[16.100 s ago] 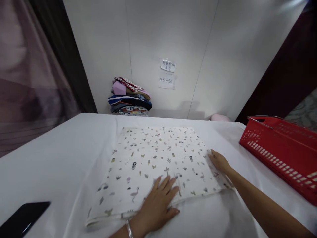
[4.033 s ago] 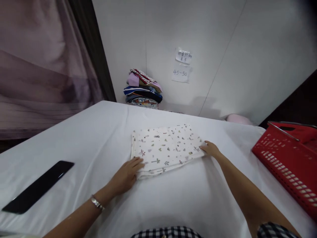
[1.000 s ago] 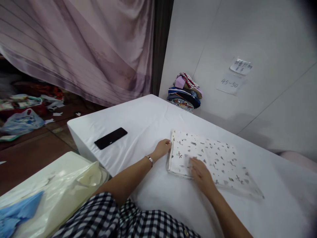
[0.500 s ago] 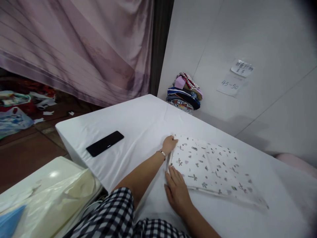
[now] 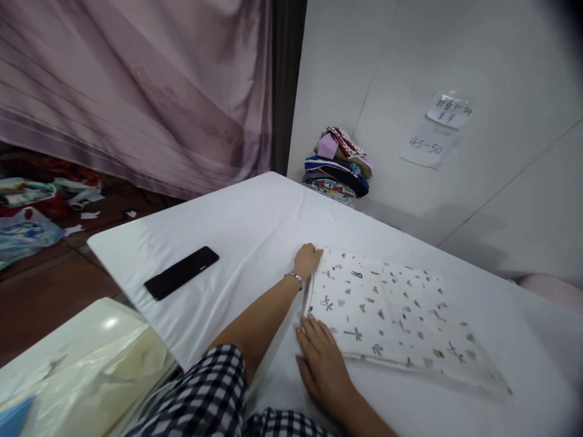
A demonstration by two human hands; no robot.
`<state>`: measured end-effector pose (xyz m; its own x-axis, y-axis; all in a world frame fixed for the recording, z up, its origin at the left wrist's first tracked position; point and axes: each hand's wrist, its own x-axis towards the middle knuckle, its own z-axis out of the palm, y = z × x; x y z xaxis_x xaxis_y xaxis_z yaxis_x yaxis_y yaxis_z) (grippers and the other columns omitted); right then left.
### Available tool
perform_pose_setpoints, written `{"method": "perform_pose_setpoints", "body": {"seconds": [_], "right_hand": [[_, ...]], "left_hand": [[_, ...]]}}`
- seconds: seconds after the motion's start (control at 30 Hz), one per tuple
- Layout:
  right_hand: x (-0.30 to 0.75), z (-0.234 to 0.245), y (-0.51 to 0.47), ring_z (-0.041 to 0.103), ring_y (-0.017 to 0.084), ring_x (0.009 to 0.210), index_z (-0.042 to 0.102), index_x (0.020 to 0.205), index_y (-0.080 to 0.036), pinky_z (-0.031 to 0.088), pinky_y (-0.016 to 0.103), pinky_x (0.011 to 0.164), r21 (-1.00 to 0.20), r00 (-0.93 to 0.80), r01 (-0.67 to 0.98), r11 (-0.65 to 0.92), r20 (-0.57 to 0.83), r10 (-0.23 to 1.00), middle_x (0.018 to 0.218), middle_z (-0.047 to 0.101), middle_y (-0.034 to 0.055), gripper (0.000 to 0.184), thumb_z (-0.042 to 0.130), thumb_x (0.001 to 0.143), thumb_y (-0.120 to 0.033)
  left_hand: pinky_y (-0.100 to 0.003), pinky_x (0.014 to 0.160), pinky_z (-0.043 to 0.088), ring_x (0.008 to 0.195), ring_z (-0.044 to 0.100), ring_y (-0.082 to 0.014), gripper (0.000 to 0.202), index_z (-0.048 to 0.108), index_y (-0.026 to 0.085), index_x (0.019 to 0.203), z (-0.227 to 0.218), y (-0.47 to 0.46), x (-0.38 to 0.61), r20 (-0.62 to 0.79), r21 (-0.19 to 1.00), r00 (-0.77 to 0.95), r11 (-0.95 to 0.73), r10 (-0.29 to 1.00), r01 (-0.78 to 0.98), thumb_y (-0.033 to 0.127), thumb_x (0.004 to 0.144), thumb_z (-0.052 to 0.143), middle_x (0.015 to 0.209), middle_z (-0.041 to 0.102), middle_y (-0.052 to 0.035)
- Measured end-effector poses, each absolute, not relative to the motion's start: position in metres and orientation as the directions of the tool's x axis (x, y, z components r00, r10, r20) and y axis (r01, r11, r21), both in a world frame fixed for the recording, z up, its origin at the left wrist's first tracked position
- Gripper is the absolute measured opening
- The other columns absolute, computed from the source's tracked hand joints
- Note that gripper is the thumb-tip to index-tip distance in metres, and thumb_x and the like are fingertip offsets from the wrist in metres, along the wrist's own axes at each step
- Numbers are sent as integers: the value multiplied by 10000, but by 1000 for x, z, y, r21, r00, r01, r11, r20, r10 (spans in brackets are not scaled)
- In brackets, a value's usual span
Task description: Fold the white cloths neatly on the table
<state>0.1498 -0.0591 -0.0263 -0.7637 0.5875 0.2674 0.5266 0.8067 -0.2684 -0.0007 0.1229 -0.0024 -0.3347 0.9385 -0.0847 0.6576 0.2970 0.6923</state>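
A folded white cloth (image 5: 387,309) with small grey and brown plant and shape prints lies flat on the white-covered table (image 5: 255,224). At its far left corner is my left hand (image 5: 307,260), a bracelet on the wrist, its fingers curled closed on the cloth's edge. My right hand (image 5: 321,358) rests on the near left corner with fingers stretched out flat and the palm partly off the cloth. Several layers show along the cloth's left and near edges.
A black phone (image 5: 181,273) lies on the table's left part. Beyond the far edge, by the wall, is a stack of folded clothes (image 5: 337,167). A pale surface with plastic packaging (image 5: 122,364) stands at lower left. Paper signs (image 5: 426,145) hang on the wall.
Both hands stay at the cloth's left edge, in nearly the same places. The view has shifted slightly, so the phone and table edge appear a little further left.
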Motion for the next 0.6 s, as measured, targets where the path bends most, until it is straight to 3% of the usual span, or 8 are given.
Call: {"method": "perform_pose_setpoints", "body": {"seconds": [0.13, 0.37, 0.47, 0.6], "right_hand": [[150, -26, -58, 256, 266, 1347, 433, 1328, -132, 345, 508, 1045, -286, -763, 521, 804, 266, 589, 1428, 355, 121, 541, 471, 789, -106], [151, -26, -57, 240, 262, 1353, 437, 1325, -135, 329, 503, 1056, -311, -768, 505, 805, 265, 583, 1433, 346, 120, 559, 477, 770, -94], [151, -25, -57, 258, 258, 1347, 446, 1318, -142, 329, 494, 1059, -323, -764, 504, 801, 265, 588, 1425, 365, 114, 549, 474, 771, -97], [152, -22, -57, 253, 255, 1350, 454, 1307, -145, 333, 486, 1060, -323, -765, 500, 804, 272, 584, 1429, 362, 108, 530, 469, 779, -101]], "left_hand": [[-315, 779, 410, 957, 575, -235, 251, 569, 150, 815, -3, 129, -3, -100, 653, -311, 298, 945, 696, 350, 865, 426, 958, 636, -127], [-290, 703, 431, 822, 618, -225, 343, 620, 141, 719, 0, 146, -19, -167, 645, -260, 305, 951, 701, 406, 847, 443, 805, 669, -120], [-285, 715, 439, 828, 617, -202, 343, 644, 124, 879, 2, 157, -28, -128, 669, -265, 281, 956, 688, 350, 878, 386, 887, 675, -123], [-229, 692, 455, 754, 613, -135, 294, 637, 169, 1059, 2, 166, -36, -107, 723, -130, 166, 986, 670, 197, 833, 451, 932, 692, -49]]}}
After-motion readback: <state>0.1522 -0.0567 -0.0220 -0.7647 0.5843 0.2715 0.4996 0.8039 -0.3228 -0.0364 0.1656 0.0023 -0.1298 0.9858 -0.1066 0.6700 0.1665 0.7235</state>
